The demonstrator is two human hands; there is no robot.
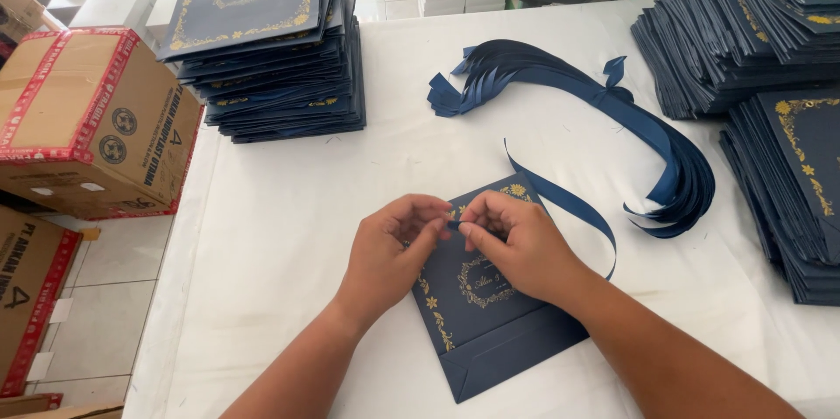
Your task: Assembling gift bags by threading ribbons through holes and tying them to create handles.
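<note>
Head view: ribbon (569,200) end between fingers (465,228).

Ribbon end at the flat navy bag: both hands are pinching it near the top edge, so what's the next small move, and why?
Probably draw the ribbon end further through with the left hand while the right hand steadies the bag. Both hands' fingers meet on the end at the bag's upper edge, and most of the ribbon loops loose to the right.

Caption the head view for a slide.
Both hands pinch a blue ribbon over a flat navy bag.
</note>
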